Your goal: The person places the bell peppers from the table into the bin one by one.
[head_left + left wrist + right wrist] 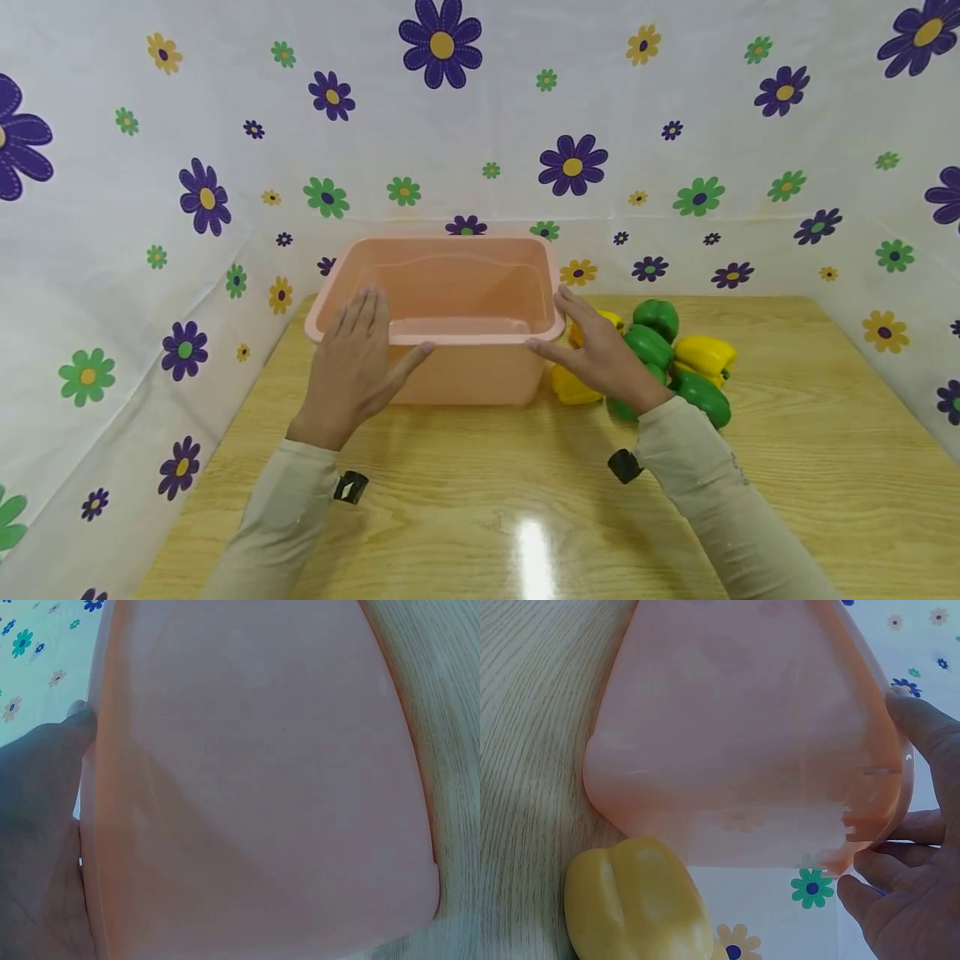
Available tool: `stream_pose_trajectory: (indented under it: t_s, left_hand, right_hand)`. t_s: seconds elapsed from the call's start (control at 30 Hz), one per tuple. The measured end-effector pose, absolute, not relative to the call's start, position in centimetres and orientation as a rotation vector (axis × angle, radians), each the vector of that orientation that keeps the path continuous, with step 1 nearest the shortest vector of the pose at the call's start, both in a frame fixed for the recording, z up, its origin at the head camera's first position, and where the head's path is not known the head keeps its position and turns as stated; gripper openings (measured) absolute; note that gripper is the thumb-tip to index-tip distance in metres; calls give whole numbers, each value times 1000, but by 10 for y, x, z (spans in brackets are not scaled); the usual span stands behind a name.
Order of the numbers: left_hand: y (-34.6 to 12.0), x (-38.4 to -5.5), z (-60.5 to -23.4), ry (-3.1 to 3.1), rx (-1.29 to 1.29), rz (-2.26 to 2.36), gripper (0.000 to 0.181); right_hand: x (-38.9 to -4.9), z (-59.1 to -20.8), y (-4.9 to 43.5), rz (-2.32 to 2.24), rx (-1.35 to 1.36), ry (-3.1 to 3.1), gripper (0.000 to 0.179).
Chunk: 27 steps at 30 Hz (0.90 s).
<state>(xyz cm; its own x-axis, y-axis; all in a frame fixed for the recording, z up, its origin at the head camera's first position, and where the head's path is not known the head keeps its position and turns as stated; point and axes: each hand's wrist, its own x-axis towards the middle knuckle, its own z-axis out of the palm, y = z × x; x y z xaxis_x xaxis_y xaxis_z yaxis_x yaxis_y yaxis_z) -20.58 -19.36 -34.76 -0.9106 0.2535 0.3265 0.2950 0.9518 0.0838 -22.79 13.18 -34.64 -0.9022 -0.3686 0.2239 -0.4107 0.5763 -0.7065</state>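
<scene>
A pink plastic tub [457,375] stands upright on the table, its open top showing a bare inner floor. Over its near left rim lies my left hand [348,371], fingers straight and together, the thumb out along the front rim. In the left wrist view that thumb [81,720] touches the rim. My right hand [603,354] is at the near right corner, thumb at the front rim and fingers along the right side. The right wrist view shows its fingertips against the rim from outside. A yellow bell pepper [637,900] lies beside the tub, below this hand.
Several green [701,398] and yellow bell peppers [705,356] lie heaped right of the tub, partly behind my right hand. The wooden table [450,500] ends at a white flower-printed cloth [487,108] at the back and sides.
</scene>
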Motion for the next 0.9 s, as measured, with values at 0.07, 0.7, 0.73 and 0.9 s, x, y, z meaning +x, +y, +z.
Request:
stream_pose_trajectory:
  t_s: [0.07, 0.7, 0.73, 0.9]
  left_hand:
    - [-194, -204, -348, -2795, -397, -193, 103]
    - [-186, -195, -349, -2772, -413, -160, 101]
    - [-186, -194, -350, -2773, -411, -161, 101]
    - [-188, -190, -351, -2788, -390, -164, 101]
  right_hand:
    - [-227, -348, 132, 1250, 680, -2742, 83]
    - [-219, -351, 142, 1257, 704, -2717, 84]
    - [-218, -351, 142, 1261, 706, -2718, 84]
    - [-217, -353, 141, 1304, 726, -2714, 85]
